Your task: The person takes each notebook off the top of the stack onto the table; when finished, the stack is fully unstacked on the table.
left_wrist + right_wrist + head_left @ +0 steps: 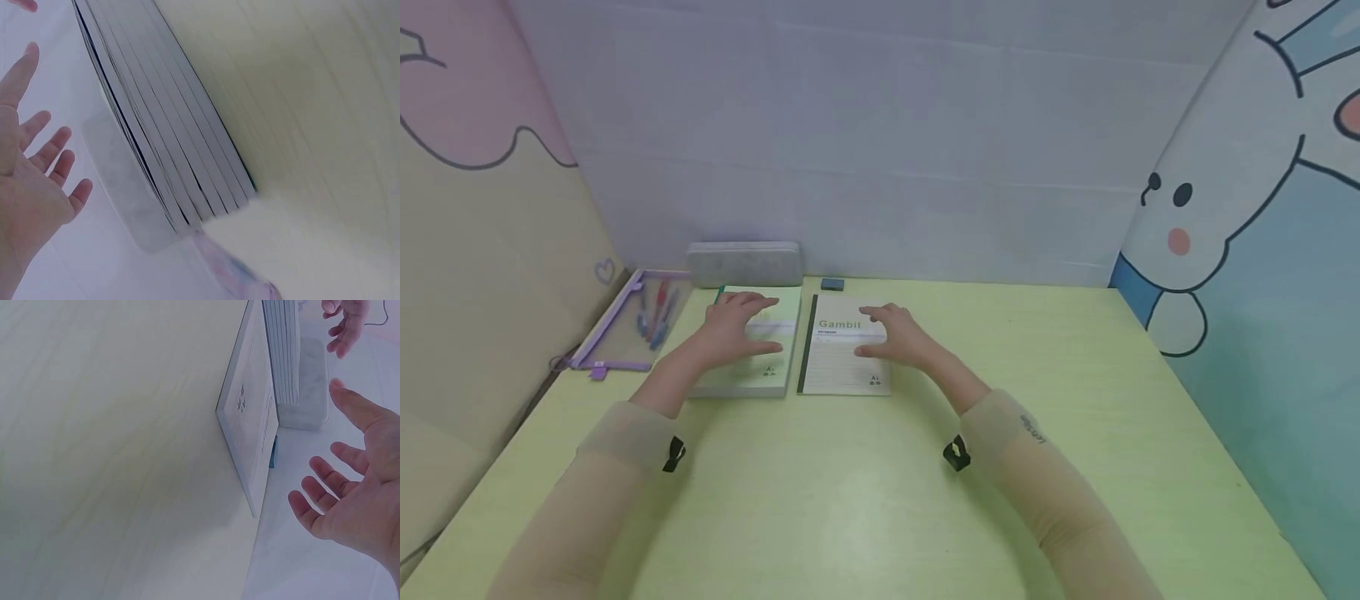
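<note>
Head view: left hand (733, 329) spread, gripping nothing, above one notebook stack (760, 367); right hand (898, 335), equally loose, at one Gambit notebook (838, 362) just right of it. Far side: one grey case (745, 264), one blue eraser (832, 284); left, one pouch (606, 346). Left wrist: several stacked layers, exact count unclear. Right wrist: notebook flat on the table (112, 425), right hand unclenched, partly blocking the wall (294, 550).

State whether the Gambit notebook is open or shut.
Shut. The Gambit notebook lies flat on the table, its printed front cover facing up, with no inside pages showing.
</note>
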`<state>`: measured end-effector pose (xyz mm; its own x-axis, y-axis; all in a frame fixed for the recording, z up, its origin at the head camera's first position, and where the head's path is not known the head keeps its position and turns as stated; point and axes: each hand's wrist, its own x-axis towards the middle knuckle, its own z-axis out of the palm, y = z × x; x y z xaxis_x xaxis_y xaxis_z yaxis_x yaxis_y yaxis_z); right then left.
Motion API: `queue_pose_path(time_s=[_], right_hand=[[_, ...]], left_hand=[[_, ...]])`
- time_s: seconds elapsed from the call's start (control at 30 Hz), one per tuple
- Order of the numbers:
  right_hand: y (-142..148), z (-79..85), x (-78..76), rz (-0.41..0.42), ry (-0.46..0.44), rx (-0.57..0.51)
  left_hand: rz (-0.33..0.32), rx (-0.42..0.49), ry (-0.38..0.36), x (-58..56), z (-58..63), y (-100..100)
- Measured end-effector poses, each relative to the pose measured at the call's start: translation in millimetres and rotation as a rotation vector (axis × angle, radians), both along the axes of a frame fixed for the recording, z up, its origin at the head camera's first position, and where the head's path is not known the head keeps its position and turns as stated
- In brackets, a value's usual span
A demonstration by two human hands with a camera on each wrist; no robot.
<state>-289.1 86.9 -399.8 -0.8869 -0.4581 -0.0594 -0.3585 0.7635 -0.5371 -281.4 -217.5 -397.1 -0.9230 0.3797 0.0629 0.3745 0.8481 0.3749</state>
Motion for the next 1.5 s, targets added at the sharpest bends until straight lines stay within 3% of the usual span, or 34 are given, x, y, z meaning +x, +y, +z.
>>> queue_pose_path(time_s=[0.27,0.67,0.93,1.23,1.5], right_hand=[[-26,-9.2,-0.1,0.026,-0.002,-0.037],[-64,-22.4,3.8,0.091,-0.028,-0.074],[-89,-31.4,8.4,0.117,-0.032,-0.009],[-99,-33.0,15.9,0.139,-0.029,0.070],[-102,-30.5,16.9,0.163,-0.027,0.060]], left_hand=[[0.062,0.036,0.017,5.0,-11.3,-40],[0.114,0.034,-0.083,-3.8,-22.5,-78],[0.139,0.061,-0.152,-5.5,-33.8,-89],[0.160,0.067,-0.214,-0.8,-30.8,-90],[0.176,0.056,-0.230,2.6,-30.6,-86]])
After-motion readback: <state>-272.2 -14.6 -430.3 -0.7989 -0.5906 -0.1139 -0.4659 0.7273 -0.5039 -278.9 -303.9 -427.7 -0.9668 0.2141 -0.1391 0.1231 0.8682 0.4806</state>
